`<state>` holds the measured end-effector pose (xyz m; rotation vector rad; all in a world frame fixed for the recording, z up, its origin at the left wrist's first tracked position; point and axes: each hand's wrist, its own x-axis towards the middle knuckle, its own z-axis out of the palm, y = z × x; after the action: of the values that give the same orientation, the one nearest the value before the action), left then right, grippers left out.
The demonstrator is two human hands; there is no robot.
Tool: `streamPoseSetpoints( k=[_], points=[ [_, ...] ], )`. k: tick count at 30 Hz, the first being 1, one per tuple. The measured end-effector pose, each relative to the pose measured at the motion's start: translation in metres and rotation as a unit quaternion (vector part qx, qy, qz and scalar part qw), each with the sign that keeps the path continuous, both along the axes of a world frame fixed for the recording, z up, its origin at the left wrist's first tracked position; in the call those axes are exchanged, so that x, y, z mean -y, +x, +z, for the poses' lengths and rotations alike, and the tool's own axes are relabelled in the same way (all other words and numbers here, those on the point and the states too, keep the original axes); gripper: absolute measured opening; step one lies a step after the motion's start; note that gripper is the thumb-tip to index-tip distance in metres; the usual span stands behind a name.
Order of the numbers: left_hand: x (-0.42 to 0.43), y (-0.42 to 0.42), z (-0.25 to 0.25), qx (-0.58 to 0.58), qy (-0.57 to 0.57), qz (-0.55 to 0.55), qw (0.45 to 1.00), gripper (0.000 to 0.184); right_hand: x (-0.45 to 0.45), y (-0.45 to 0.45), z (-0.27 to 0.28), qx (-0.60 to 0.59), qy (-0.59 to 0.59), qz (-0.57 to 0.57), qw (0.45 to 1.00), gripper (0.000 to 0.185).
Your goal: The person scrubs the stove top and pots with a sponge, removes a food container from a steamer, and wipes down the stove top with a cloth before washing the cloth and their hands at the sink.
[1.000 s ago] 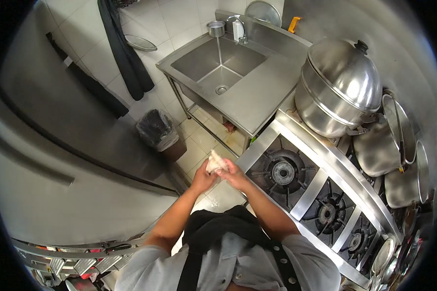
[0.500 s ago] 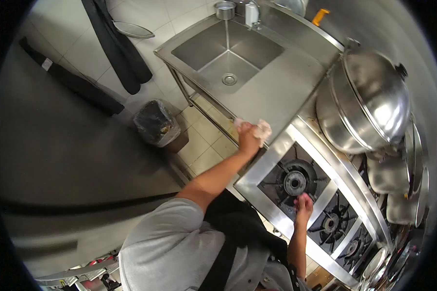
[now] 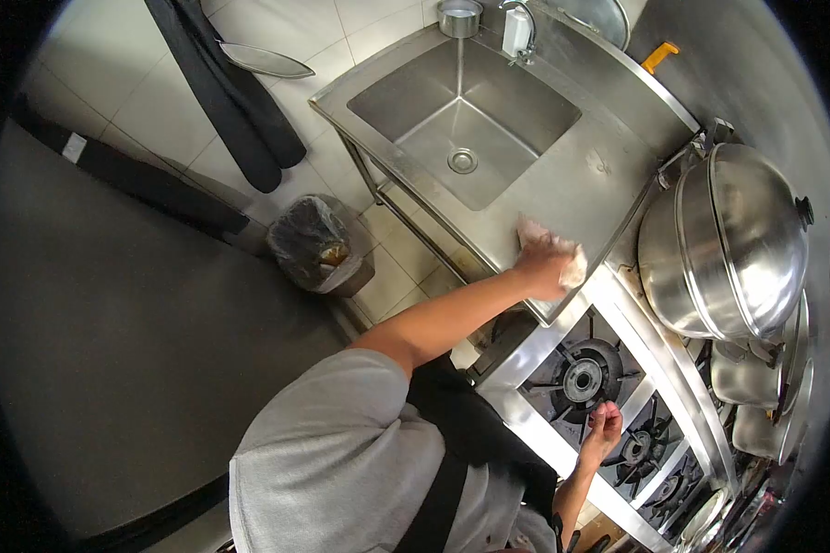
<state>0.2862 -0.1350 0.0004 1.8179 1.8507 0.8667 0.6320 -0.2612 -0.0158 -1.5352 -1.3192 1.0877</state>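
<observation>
My left hand [image 3: 546, 269] is closed on a crumpled, pale pinkish cloth [image 3: 574, 265] and presses it on the bare steel counter [image 3: 581, 203], close to its front corner beside the stove. Parts of the cloth stick out on both sides of the fingers. My right hand [image 3: 603, 431] hovers over the stove [image 3: 526, 415], near the front burner [image 3: 583, 380]. Its fingers are curled in, and I see nothing held in them.
Water runs from the tap into the steel sink [image 3: 470, 129], by a small metal pot [image 3: 459, 18]. A large lidded steamer pot [image 3: 710, 249] stands behind the stove. A lined bin [image 3: 315, 244] is on the floor at left. Several pans [image 3: 747, 378] lean at right.
My left hand has moved with the cloth from the counter's front edge onto its top, farther right. The right hand has shifted slightly right and down in view. The camera view has moved too.
</observation>
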Motion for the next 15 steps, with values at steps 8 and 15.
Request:
streamPoseSetpoints(
  k=[8, 15],
  points=[
    [-0.006, 0.003, -0.061, -0.208, -0.138, 0.019, 0.968, 0.048, -0.037, -0.004, -0.004, 0.001, 0.079, 0.017, 0.997, 0.023],
    [0.017, -0.201, -0.038, -0.354, -0.247, 0.171, 0.886, 0.038, -0.063, -0.008, -0.023, 0.055, 0.081, 0.026, 0.995, 0.022]
  ],
)
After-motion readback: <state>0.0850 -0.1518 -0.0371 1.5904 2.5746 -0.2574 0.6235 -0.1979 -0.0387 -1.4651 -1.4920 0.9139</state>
